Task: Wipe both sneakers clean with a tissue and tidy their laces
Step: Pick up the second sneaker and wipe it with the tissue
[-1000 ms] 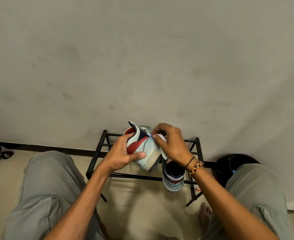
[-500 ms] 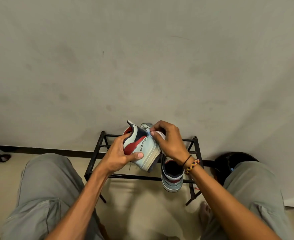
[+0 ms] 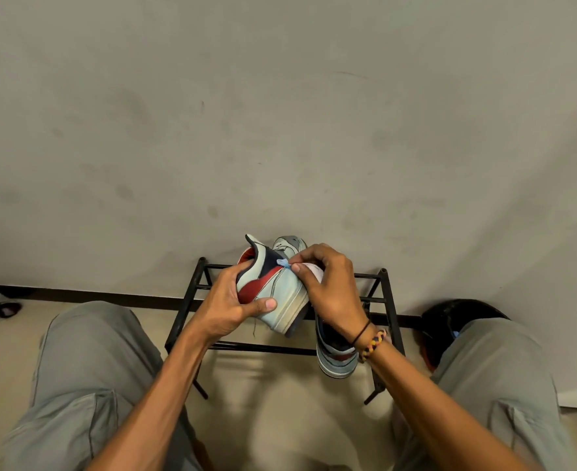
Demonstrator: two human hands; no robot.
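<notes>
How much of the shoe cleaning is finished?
Nothing looks finished for sure. Right now the left hand holds one sneaker up while the right hand presses a tissue against its side. The other sneaker waits on the rack. Its wipe, and probably the laces, look still to do.

The black metal shoe rack [image 3: 192,302] is taken as the landmark. Its middle is blocked by the pale blue, navy and red sneaker [image 3: 282,294], gripped by the left hand [image 3: 227,309] and touched at the top by the right hand [image 3: 331,290], which pinches a white tissue [image 3: 312,268]. The rack's right end is filled by a second matching sneaker [image 3: 336,360] resting on its bars. Bare bars are left at the rack's left end. Open cream floor [image 3: 280,402] lies in front of the rack, hemmed on both sides by grey-trousered knees [image 3: 86,362]. A dark rounded object [image 3: 450,321] stands just right of the rack.
</notes>
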